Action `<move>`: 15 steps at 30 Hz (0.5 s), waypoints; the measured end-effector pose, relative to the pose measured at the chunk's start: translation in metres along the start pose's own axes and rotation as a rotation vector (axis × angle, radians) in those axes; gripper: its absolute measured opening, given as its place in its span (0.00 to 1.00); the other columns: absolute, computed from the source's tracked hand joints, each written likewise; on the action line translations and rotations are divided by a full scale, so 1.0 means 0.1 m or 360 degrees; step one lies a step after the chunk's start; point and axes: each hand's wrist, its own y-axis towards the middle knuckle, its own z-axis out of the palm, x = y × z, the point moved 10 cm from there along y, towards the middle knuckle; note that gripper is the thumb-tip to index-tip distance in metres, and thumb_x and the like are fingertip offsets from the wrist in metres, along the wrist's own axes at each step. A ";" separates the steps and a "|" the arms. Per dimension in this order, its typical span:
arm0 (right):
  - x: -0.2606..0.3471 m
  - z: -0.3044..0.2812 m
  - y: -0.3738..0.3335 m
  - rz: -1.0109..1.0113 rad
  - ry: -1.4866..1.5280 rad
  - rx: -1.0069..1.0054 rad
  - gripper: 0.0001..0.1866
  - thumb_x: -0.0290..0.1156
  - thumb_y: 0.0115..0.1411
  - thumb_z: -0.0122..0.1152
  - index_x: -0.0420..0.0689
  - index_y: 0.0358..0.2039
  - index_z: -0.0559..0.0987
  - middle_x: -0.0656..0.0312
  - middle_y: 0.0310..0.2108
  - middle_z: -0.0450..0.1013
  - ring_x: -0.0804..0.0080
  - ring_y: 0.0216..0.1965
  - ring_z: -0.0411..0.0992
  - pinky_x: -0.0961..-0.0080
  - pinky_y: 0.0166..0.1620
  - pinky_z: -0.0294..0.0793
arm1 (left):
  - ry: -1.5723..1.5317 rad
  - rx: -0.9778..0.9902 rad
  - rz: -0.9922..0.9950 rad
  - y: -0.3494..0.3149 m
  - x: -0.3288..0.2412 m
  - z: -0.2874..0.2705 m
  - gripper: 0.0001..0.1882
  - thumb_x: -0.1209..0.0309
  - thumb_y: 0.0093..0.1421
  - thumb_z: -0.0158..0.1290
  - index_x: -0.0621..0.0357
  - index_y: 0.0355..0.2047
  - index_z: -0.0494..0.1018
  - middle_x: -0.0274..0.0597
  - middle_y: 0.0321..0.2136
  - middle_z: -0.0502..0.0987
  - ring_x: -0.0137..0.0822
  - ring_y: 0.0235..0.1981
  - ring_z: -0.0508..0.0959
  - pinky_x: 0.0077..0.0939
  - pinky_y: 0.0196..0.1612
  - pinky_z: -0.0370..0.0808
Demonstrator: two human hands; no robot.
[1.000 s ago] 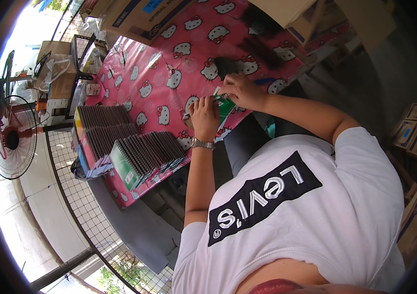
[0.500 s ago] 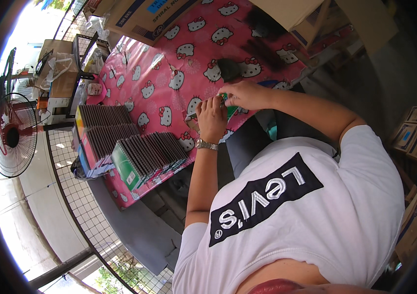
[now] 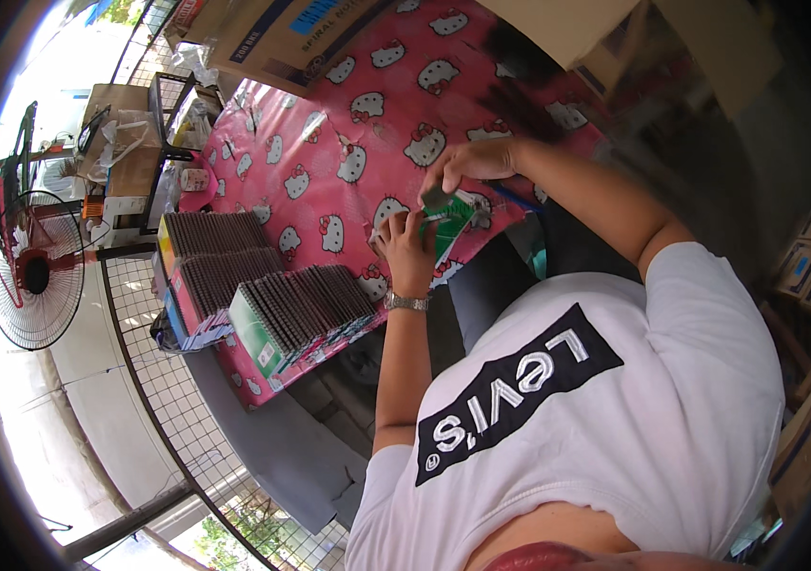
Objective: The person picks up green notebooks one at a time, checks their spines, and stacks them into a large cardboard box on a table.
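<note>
A green-covered spiral notebook lies at the table's near edge in front of me. My left hand, with a metal watch on its wrist, lies over the notebook's left part, fingers bent and holding it down. Above the notebook's far end, my right hand grips a small dark grey block in its bent fingers. The block is close to the notebook's wire binding; whether they touch I cannot tell. My left palm covers part of the notebook.
Rows of stacked spiral notebooks stand on the pink patterned tablecloth to my left. A cardboard box is at the far side, with an open carton at far right. A fan stands beyond the left mesh.
My right hand has left the notebook's edge and taken up the dark block that lay on the table. The block is now nearer the notebook. More of the green cover shows.
</note>
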 end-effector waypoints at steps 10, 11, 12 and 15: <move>-0.06 -0.04 -0.20 -0.0073 -0.0299 -0.0084 0.16 0.38 0.52 0.64 0.41 0.38 0.83 0.65 0.35 0.78 0.78 0.40 0.71 0.75 0.45 0.68 | -0.0213 -0.0044 0.0079 0.08 -0.15 0.05 0.15 0.59 0.54 0.61 0.51 0.39 0.75 0.39 0.41 0.74 0.47 0.46 0.70 0.46 0.49 0.63; -0.06 0.01 -0.21 -0.0115 0.0187 -0.0002 0.17 0.37 0.51 0.65 0.41 0.39 0.83 0.65 0.35 0.78 0.78 0.41 0.71 0.75 0.45 0.69 | -0.0232 -0.0038 0.0058 0.08 -0.14 0.05 0.15 0.59 0.54 0.61 0.51 0.39 0.75 0.39 0.40 0.74 0.47 0.46 0.70 0.46 0.49 0.63; -0.04 0.05 -0.22 -0.0155 0.0673 0.0080 0.18 0.37 0.51 0.66 0.41 0.40 0.83 0.65 0.35 0.77 0.78 0.41 0.71 0.74 0.45 0.69 | -0.0227 -0.0062 0.0056 0.08 -0.15 0.04 0.15 0.59 0.54 0.61 0.50 0.39 0.75 0.39 0.40 0.74 0.47 0.46 0.70 0.46 0.49 0.63; -0.08 -0.14 -0.23 0.0005 -0.0415 -0.0162 0.21 0.40 0.51 0.68 0.44 0.44 0.82 0.61 0.42 0.76 0.73 0.47 0.71 0.71 0.49 0.70 | -0.0211 -0.0102 0.0044 0.09 -0.17 0.03 0.15 0.59 0.54 0.61 0.50 0.39 0.75 0.39 0.40 0.74 0.46 0.46 0.70 0.47 0.48 0.63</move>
